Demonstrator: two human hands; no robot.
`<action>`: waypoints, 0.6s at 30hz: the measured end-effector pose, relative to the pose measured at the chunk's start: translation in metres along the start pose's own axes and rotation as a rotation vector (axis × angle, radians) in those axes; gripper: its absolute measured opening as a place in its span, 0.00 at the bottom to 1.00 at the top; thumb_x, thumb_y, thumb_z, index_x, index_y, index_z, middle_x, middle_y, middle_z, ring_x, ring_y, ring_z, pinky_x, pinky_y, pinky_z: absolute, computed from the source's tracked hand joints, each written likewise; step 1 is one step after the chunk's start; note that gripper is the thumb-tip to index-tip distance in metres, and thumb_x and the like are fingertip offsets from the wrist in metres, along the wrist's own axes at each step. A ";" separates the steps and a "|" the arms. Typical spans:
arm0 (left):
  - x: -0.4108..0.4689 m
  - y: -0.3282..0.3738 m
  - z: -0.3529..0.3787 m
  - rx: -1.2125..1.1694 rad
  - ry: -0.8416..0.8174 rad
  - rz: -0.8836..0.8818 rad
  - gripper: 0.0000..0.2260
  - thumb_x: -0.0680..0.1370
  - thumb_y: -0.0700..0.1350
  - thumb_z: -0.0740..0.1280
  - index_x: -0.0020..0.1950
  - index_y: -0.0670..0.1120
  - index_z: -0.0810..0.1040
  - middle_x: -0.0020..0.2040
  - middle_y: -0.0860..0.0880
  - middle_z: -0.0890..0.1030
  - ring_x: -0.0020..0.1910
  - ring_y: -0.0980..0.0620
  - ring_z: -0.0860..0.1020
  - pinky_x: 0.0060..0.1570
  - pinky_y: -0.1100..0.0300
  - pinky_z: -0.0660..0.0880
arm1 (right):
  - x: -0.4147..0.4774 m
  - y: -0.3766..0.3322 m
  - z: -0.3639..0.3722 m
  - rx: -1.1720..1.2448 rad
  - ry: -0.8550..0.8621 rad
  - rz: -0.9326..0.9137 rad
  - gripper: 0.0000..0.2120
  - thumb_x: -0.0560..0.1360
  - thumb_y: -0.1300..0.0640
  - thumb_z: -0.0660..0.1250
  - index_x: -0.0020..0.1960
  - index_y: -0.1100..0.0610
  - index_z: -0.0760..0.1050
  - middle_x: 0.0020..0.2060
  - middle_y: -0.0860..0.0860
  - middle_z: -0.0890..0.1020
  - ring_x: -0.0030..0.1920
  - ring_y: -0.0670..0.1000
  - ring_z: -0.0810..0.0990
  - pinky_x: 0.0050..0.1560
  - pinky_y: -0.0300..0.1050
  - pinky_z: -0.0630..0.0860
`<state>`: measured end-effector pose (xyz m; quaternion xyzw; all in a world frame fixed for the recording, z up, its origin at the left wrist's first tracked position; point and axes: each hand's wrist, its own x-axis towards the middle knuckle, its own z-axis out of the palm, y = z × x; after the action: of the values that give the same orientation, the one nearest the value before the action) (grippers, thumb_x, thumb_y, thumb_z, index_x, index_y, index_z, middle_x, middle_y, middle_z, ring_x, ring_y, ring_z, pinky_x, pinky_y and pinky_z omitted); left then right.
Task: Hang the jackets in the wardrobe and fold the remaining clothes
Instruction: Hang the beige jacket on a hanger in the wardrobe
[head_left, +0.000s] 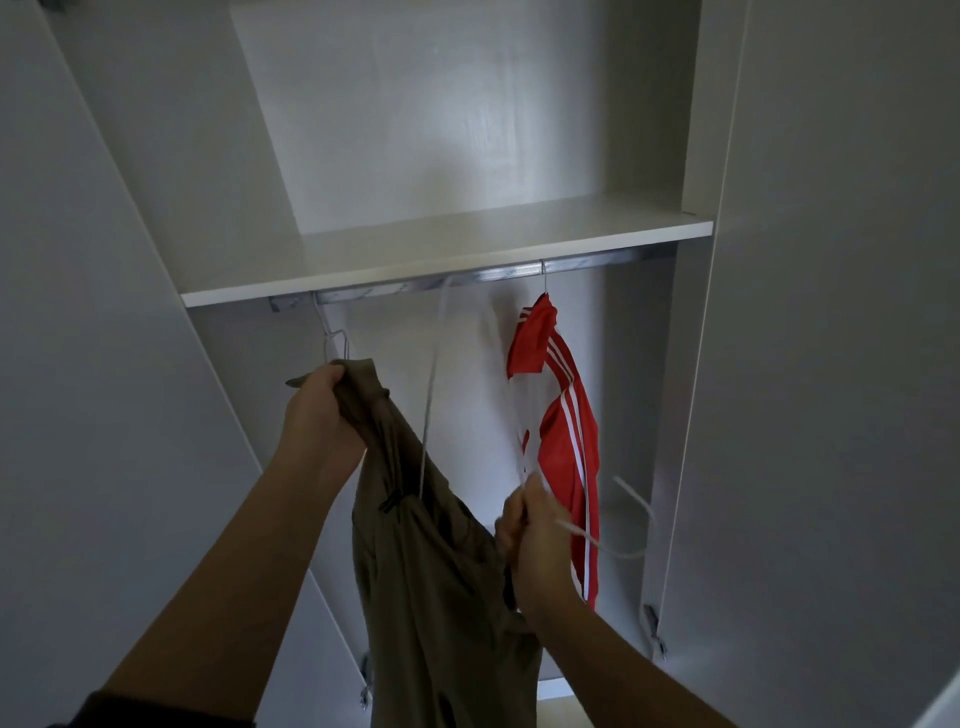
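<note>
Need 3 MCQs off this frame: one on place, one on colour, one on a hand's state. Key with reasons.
1. Where is the red jacket?
A) on a hanger on the rail, right of centre
B) folded on a chair
C) on the floor

2. What colour is the held jacket?
A) blue
B) olive-brown
C) black

3. What is the left hand doing?
A) hanging open
B) pressing flat on a door
C) gripping the held jacket's top edge

Key: 1 A, its hanger's hook sits over the rail. 2 B, the fabric shows olive-brown. 3 C, the fingers curl round bunched fabric.
</note>
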<state>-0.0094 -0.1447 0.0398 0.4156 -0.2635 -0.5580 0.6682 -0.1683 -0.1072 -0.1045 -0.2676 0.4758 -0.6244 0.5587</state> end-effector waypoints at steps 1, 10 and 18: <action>0.003 0.002 -0.005 -0.013 0.006 0.006 0.11 0.82 0.42 0.56 0.45 0.42 0.75 0.40 0.45 0.78 0.38 0.49 0.77 0.38 0.55 0.77 | 0.001 0.010 -0.006 -0.178 -0.021 0.057 0.22 0.82 0.55 0.56 0.29 0.57 0.65 0.23 0.51 0.67 0.25 0.47 0.66 0.32 0.40 0.66; 0.024 0.001 -0.041 0.439 -0.060 0.004 0.07 0.78 0.34 0.62 0.40 0.39 0.72 0.35 0.40 0.77 0.31 0.47 0.79 0.24 0.63 0.76 | -0.006 -0.023 -0.054 -0.581 -0.238 -0.058 0.23 0.83 0.55 0.53 0.30 0.57 0.66 0.19 0.47 0.67 0.21 0.44 0.66 0.31 0.37 0.66; 0.036 -0.024 -0.070 1.232 0.024 0.448 0.08 0.75 0.39 0.68 0.41 0.33 0.78 0.37 0.38 0.80 0.35 0.45 0.78 0.33 0.64 0.71 | -0.026 -0.064 -0.089 -0.975 -0.391 -0.112 0.18 0.83 0.55 0.53 0.35 0.46 0.65 0.22 0.43 0.70 0.24 0.40 0.69 0.32 0.33 0.66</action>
<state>0.0434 -0.1616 -0.0208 0.6638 -0.6075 -0.1475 0.4107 -0.2674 -0.0612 -0.0786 -0.6328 0.5829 -0.2978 0.4136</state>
